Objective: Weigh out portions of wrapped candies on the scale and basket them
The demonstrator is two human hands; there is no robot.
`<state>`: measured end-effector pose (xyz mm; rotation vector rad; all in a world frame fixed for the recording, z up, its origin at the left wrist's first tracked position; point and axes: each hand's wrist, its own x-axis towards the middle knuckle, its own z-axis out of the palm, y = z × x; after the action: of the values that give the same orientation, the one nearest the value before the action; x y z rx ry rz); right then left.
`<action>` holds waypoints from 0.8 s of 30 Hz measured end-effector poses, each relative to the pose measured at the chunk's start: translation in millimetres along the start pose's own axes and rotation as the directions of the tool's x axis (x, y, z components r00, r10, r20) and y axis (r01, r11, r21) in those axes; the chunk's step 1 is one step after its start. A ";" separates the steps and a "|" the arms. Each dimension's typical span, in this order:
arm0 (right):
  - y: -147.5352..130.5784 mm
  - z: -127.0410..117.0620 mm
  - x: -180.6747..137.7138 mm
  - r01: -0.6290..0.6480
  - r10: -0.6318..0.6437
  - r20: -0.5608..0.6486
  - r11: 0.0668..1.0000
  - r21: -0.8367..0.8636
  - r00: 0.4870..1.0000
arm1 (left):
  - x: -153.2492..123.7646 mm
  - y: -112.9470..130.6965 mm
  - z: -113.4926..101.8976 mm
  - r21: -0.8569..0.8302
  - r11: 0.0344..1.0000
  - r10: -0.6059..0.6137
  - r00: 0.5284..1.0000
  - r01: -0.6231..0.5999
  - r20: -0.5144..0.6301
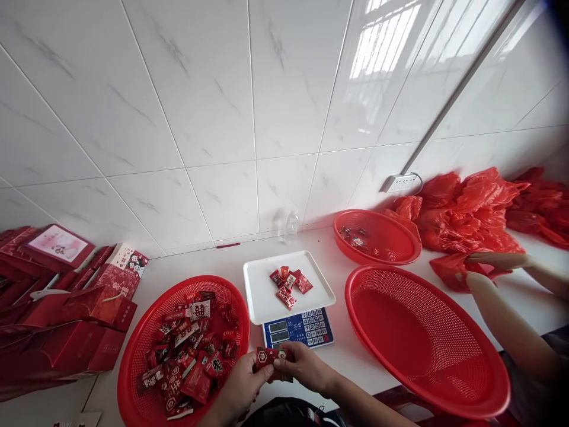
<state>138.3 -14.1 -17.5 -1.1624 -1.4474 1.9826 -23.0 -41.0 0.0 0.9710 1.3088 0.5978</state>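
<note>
Both my hands meet at the bottom centre, in front of a digital scale. My left hand and my right hand are closed on the same small red candy packet, one at each end. The scale's white pan carries several red wrapped candies. To the left a red mesh basket holds a heap of red candy packets.
A big red mesh basket with nothing in it lies to the right, and a smaller one with a few candies lies behind. Another person's arms handle red plastic bags at right. Red gift boxes are stacked at left. A clear bottle stands by the wall.
</note>
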 end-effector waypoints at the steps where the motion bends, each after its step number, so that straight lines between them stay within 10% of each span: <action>1: 1.0 1.6 -1.7 -0.014 0.014 -0.028 1.000 0.009 1.000 | -1.8 1.2 0.5 0.001 1.000 -0.002 1.000 0.002 0.011; 10: 0.7 13.2 -14.8 0.007 0.006 -0.176 0.997 0.075 0.984 | -5.1 -11.7 -5.8 -0.209 0.976 -0.032 0.993 0.055 0.109; 18: 2.9 15.3 -20.6 -0.014 0.100 -0.276 0.955 0.298 0.956 | -9.6 -51.1 -15.1 -0.685 0.650 -0.302 0.939 0.330 0.167; 24: 3.7 18.9 -30.0 -0.054 0.165 -0.279 0.929 0.367 0.946 | -23.8 -55.2 -29.8 -0.736 0.604 -0.098 0.944 0.307 0.314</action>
<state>140.1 -48.3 -7.5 -1.3335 -0.8422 1.9265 -64.9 -80.8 -34.0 0.1404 0.7719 0.7458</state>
